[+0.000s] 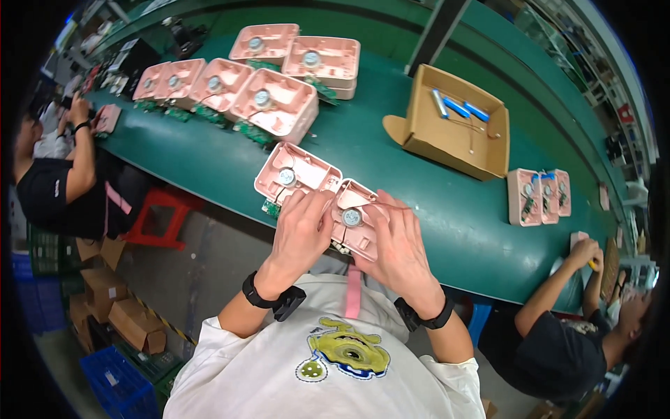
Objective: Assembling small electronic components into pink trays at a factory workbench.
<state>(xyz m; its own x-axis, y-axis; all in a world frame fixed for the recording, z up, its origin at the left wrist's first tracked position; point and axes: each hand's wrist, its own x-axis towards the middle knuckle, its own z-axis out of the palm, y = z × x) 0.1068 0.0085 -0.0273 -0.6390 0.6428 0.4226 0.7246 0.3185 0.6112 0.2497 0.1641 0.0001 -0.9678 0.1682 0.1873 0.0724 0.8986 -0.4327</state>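
A pink plastic housing [361, 241] with a round silver speaker [352, 217] inside sits tilted between my hands at the table's near edge. My left hand [301, 234] grips its left side, fingers curled and thumb at the wall. On the opposite side my right hand [399, 244] holds the wall, with fingertips by the upper right corner. A thin reddish wire [398, 207] runs out by those fingertips; what they pinch is hidden. Touching or almost touching my left fingers is another open pink housing [315, 172] with a speaker and a green circuit board [271, 208] at its side.
Several pink housings [296, 120] with green boards stand at the back left. A cardboard box [457, 150] holding blue cylindrical batteries [456, 107] is at the back right. Further right stand more pink housings [525, 197]. Co-workers sit at both ends of the green table [447, 237].
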